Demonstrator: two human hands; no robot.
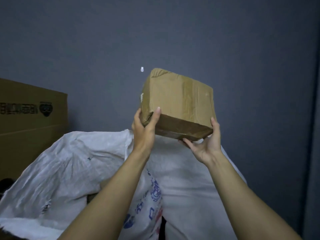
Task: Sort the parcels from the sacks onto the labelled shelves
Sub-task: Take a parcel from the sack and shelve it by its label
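To the far left of the hands, a large brown printed cardboard carton (pixel 32 118) stands against the wall. Its upper corner is a hard edge to keep away from on any swing that way. Below and left of the left forearm, a crumpled white woven plastic sack (pixel 60 170) slumps open.

The left hand (pixel 143 130) grips the lower left corner of a brown tape-wrapped cardboard parcel (pixel 178 104), thumb on the near face and fingers round the side. The parcel is held up between both hands, tilted, clear of the sacks beneath. A small white wall hook (pixel 142 69) sits just above and left of it.

The right hand (pixel 206 146) clasps the lower right corner, fingers under the base and thumb up the side. Under both wrists bulges a second white woven sack with blue print (pixel 190 187).

The step looks like checking a parcel just out of a sack. A pale label patch shows on the left face, too small to read. The next move calls for reading it and then turning towards the shelves, which are not in view.

Beyond the hands the plain dark grey-blue wall (pixel 242 49) blocks the way forward. To the right of the right hand the air is open as far as a darker vertical strip (pixel 313 118), and back towards the body is open too.
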